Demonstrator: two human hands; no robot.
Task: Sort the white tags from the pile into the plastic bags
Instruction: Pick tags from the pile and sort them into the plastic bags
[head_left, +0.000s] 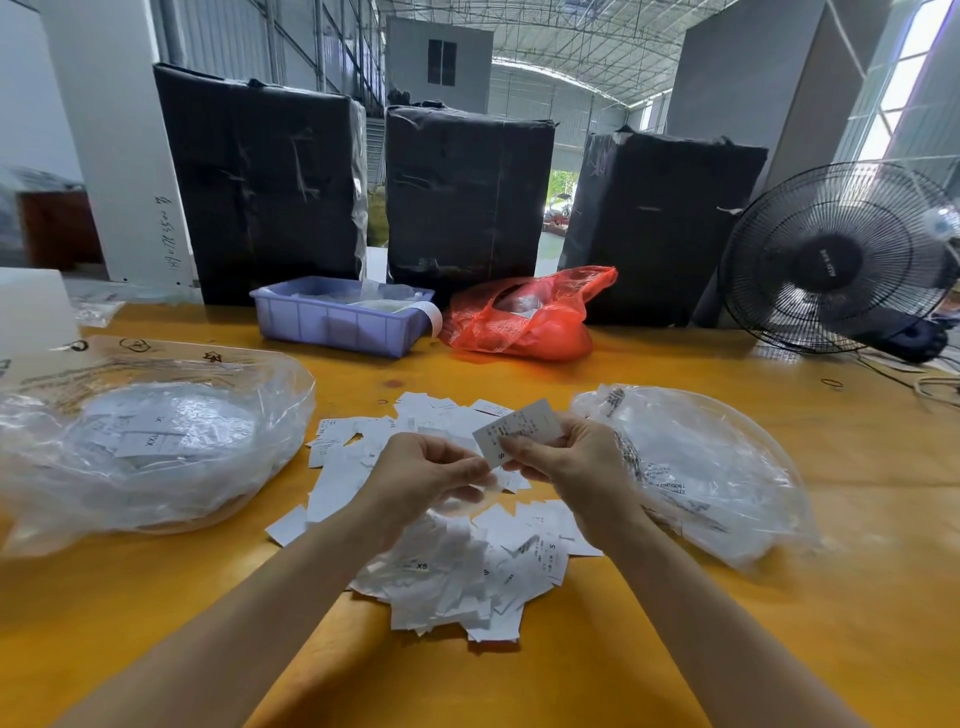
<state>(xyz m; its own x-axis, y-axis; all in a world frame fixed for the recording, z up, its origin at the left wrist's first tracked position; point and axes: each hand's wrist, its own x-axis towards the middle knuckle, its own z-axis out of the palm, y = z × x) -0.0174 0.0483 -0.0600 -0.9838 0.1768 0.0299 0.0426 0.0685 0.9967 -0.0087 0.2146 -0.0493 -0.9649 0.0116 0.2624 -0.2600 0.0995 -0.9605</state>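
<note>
1. Head view, position: a loose pile of white tags (457, 545) lies on the yellow table (675, 649), between two clear plastic bags, the left bag (145, 447) and the right bag (696, 467).
2. Grip: the right hand (571, 457) pinches one raised tag (519, 428) between thumb and fingers. The left hand (426, 473) has its fingers curled with the fingertips at that tag's lower edge; it seems to pinch the same tag, or a second one under it, which I cannot tell.
3. Contents: the left bag already holds tags. What the right bag holds is unclear through the film.
4. Risk, misreading: the held tag could go to the wrong bag if its size mark is misread, since the tags look alike.
5. Risk, doubles: thin tags may stick together, so two could drop as one.
6. Risk, draught: the fan (841, 260) stands near the right bag; if running, it could scatter the pile or collapse a bag mouth. Whether it turns I cannot tell.
7. Writing: the held tag shows "S". Pile tags read "XS" and "S". Black print on the right bag is too blurred to read.
</note>
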